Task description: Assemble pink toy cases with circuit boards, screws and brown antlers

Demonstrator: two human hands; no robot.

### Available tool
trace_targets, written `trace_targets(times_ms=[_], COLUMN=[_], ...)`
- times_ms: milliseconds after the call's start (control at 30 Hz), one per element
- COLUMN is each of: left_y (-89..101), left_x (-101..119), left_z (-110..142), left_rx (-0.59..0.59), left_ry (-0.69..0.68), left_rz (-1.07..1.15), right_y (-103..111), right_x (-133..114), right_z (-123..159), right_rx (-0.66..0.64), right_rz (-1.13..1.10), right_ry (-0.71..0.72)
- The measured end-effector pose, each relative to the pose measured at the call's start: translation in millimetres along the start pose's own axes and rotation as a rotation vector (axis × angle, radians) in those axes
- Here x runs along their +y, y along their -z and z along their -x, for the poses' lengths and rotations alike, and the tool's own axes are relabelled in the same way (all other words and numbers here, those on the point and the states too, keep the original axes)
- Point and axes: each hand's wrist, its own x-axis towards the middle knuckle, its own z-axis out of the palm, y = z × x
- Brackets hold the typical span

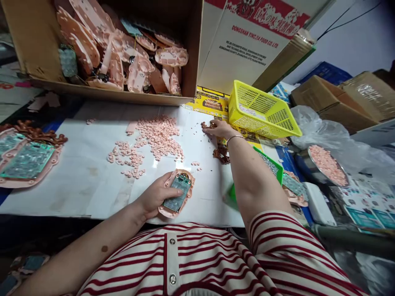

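Note:
My left hand (157, 193) grips a pink plastic shell with a green circuit board (179, 193) in it, low over the front of the table, thumb across the board. Stretched forward, my right hand (217, 128) has its fingertips at a small brown plastic part (205, 125) near the yellow basket; whether the fingers have closed on it I cannot make out. More brown parts (221, 155) lie below that hand, partly hidden by the forearm. A heap of small pink ring-like pieces (159, 133) spreads over the white tabletop left of them.
A cardboard box (123, 96) of pink shells stands at the back left. To the right are a yellow basket (265, 111), a green tray (271, 164) of small metal pieces and a metal bowl (327, 164) of pink parts. Shells with boards (29, 160) lie far left.

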Motion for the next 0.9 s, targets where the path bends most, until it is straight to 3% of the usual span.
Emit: trace_targets(times_ms=[233, 367, 433, 533, 600, 733, 833, 900], left_y=[-2.8, -3.0, -2.6, -2.1, -2.0, -1.7, -0.9, -0.5], left_x=[2, 3, 3, 3, 3, 2, 1, 1], left_z=[0, 2, 2, 2, 2, 2, 1, 1], left_rx=[-0.012, -0.024, -0.020, -0.018, -0.020, -0.002, -0.015, -0.021], left_ry=[0.010, 0.016, 0.011, 0.004, 0.002, -0.003, -0.023, -0.039], left_rz=[-0.044, -0.039, -0.039, -0.056, -0.067, -0.074, -0.081, -0.086], right_y=[16, 33, 44, 56, 59, 57, 54, 49], right_x=[-38, -34, -22, -5, 2, 10, 23, 36], right_z=[29, 45, 51, 63, 73, 89, 95, 96], right_rx=[-0.196, -0.293, -0.230, -0.163, -0.187, -0.179, -0.164, -0.254], right_rz=[-0.118, -0.362, -0.337, -0.108, -0.050, -0.134, 0.050, 0.212], right_ry=[0.171, 0.318, 0.247, 0.106, 0.096, 0.208, 0.103, -0.016])
